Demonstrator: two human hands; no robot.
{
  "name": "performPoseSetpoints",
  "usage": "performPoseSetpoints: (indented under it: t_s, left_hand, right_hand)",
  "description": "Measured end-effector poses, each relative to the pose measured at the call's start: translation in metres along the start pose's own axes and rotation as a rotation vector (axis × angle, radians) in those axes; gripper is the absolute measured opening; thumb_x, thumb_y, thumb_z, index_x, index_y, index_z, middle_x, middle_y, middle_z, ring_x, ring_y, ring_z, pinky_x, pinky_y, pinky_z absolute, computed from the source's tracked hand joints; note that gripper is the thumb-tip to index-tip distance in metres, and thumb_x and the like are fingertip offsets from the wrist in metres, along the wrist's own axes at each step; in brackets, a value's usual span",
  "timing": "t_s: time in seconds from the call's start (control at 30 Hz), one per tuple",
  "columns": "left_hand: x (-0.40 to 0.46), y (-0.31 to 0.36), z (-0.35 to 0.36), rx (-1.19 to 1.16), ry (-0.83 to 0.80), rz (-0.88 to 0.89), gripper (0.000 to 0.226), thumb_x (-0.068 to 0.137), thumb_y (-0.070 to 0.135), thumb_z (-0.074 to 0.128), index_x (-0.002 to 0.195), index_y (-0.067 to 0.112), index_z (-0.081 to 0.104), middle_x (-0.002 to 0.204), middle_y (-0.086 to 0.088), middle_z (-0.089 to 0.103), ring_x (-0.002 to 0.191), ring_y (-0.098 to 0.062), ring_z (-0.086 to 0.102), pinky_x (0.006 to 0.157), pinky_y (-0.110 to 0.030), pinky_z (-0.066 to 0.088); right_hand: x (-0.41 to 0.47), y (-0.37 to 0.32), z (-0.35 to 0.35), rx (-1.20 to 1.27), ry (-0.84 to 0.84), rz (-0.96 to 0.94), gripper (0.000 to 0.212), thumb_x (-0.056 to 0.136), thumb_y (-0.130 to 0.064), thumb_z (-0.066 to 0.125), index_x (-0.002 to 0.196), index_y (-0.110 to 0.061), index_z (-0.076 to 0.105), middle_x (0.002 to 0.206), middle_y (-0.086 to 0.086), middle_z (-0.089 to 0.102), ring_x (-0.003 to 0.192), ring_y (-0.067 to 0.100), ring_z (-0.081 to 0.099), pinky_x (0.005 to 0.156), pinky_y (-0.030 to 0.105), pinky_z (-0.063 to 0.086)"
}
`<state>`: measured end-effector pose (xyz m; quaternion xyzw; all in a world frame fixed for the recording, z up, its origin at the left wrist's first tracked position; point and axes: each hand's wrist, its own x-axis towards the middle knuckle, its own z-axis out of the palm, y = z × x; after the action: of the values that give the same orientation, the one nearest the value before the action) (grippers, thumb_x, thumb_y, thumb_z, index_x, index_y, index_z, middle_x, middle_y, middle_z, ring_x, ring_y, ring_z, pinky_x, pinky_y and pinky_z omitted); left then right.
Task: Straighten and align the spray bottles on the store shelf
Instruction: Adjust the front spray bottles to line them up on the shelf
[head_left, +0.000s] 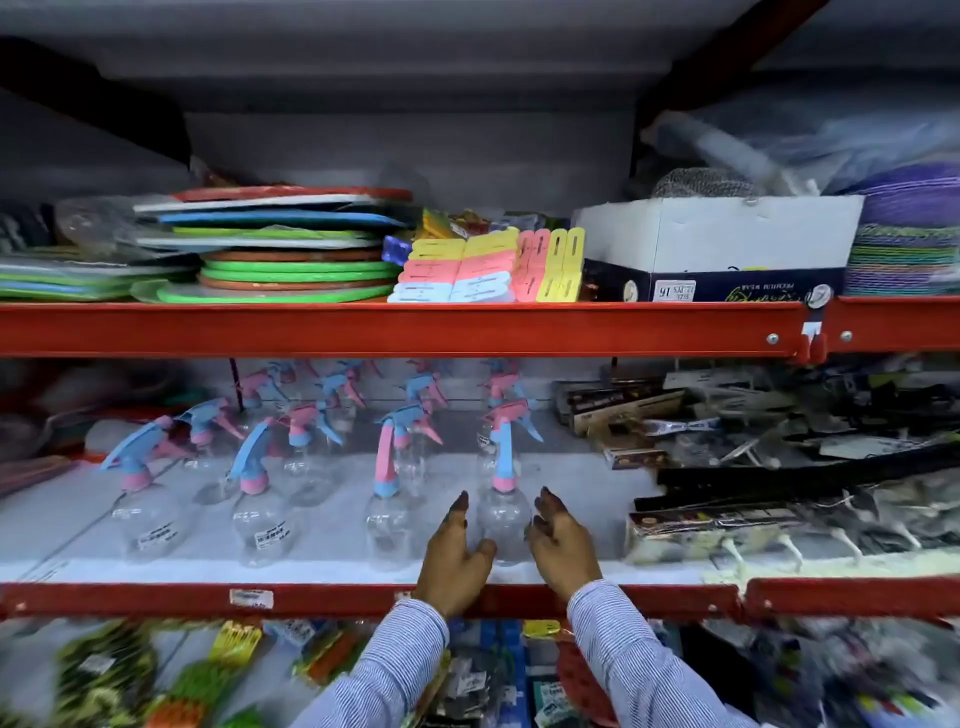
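Note:
Several clear spray bottles with pink and blue trigger heads stand in rows on the white middle shelf. The front-right bottle stands upright between my two hands. My left hand sits just left of its base with fingers apart. On the other side, my right hand is spread beside the base. Neither hand clearly grips the bottle. Another front bottle stands just left of my left hand. Two more front bottles lean a little further left.
Boxed and bagged goods crowd the shelf right of the bottles. A red shelf rail runs along the front edge. The upper shelf holds stacked round mats, coloured clips and a white carton. Packaged items fill the shelf below.

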<state>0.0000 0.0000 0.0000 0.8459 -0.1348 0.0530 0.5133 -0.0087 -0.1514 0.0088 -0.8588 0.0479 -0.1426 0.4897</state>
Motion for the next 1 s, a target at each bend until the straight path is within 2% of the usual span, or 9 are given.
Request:
performPoseSetpoints:
  t_s: [0.1,0.2,0.3,0.4,0.57,0.73,0.8,0.87,1.0]
  left_hand:
    - [0.005,0.003,0.001,-0.033,-0.047,-0.011,0.066,0.089,0.010,0.052,0.148,0.017,0.024,0.145,0.001,0.043,0.134,-0.019,0.044,0.111,-0.033,0.038]
    - [0.006,0.008,-0.001,-0.033,-0.050,-0.051,0.059,0.090,0.007,0.051,0.145,0.018,0.032,0.126,0.007,0.050,0.114,-0.009,0.050,0.096,-0.020,0.038]
    - [0.003,0.011,-0.002,-0.028,-0.034,-0.031,0.054,0.089,0.005,0.051,0.141,0.018,0.038,0.116,0.009,0.052,0.107,-0.007,0.051,0.092,-0.018,0.037]
    - [-0.001,0.011,-0.002,-0.015,-0.029,-0.027,0.053,0.090,0.006,0.052,0.140,0.017,0.039,0.123,0.005,0.055,0.113,-0.012,0.054,0.096,-0.020,0.038]
    - [-0.008,0.008,-0.002,-0.001,0.001,-0.013,0.051,0.089,0.009,0.055,0.137,0.017,0.041,0.133,-0.005,0.058,0.116,-0.016,0.056,0.096,-0.023,0.040]
    - [-0.016,0.009,-0.002,0.031,-0.009,0.009,0.051,0.090,0.011,0.055,0.139,0.016,0.039,0.137,-0.006,0.056,0.122,-0.019,0.054,0.097,-0.023,0.039]
    - [-0.019,0.008,-0.004,0.063,-0.005,0.018,0.054,0.090,0.013,0.055,0.141,0.016,0.037,0.141,-0.006,0.052,0.127,-0.020,0.051,0.102,-0.027,0.040]
    - [-0.025,0.005,-0.007,0.128,0.036,0.051,0.059,0.090,0.018,0.056,0.144,0.016,0.034,0.148,-0.004,0.045,0.135,-0.020,0.044,0.111,-0.033,0.037]
    - [-0.048,-0.003,-0.018,0.284,0.159,0.181,0.060,0.090,0.030,0.053,0.145,0.023,0.032,0.151,0.002,0.040,0.138,-0.016,0.038,0.115,-0.035,0.034]
  right_hand:
    - [0.004,0.000,0.000,-0.032,-0.048,-0.010,0.050,0.088,-0.007,0.049,0.137,-0.013,0.044,0.127,0.008,0.063,0.117,0.026,0.059,0.087,0.019,0.042]
    - [0.006,0.003,0.000,-0.073,-0.087,-0.027,0.040,0.083,-0.007,0.047,0.118,-0.024,0.059,0.111,0.000,0.071,0.104,0.021,0.065,0.085,0.022,0.047]
    - [0.003,0.003,-0.001,-0.072,-0.106,-0.050,0.036,0.084,-0.007,0.048,0.113,-0.024,0.061,0.106,-0.001,0.072,0.096,0.016,0.065,0.084,0.022,0.048]
    - [-0.002,0.002,-0.003,-0.075,-0.111,-0.078,0.034,0.084,-0.006,0.048,0.111,-0.021,0.062,0.103,0.000,0.073,0.091,0.015,0.064,0.080,0.021,0.046]
    - [-0.010,0.004,-0.005,-0.048,-0.133,-0.102,0.038,0.082,-0.004,0.049,0.112,-0.023,0.062,0.105,-0.002,0.072,0.095,0.013,0.064,0.083,0.021,0.045]
    - [-0.016,0.007,-0.005,-0.028,-0.120,-0.095,0.035,0.082,-0.006,0.050,0.111,-0.024,0.061,0.105,-0.001,0.072,0.098,0.015,0.065,0.092,0.030,0.051]
    - [-0.019,0.007,-0.005,-0.044,-0.128,-0.082,0.036,0.083,-0.009,0.051,0.117,-0.021,0.058,0.113,0.002,0.070,0.106,0.018,0.064,0.095,0.031,0.050]
    - [-0.026,0.009,-0.004,-0.084,-0.103,-0.059,0.049,0.085,-0.014,0.054,0.133,-0.015,0.047,0.132,0.008,0.060,0.121,0.023,0.056,0.103,0.031,0.044]
    - [-0.056,0.013,0.000,-0.238,0.105,-0.182,0.065,0.087,-0.022,0.052,0.146,-0.015,0.026,0.152,0.007,0.037,0.138,0.023,0.037,0.112,0.030,0.031]
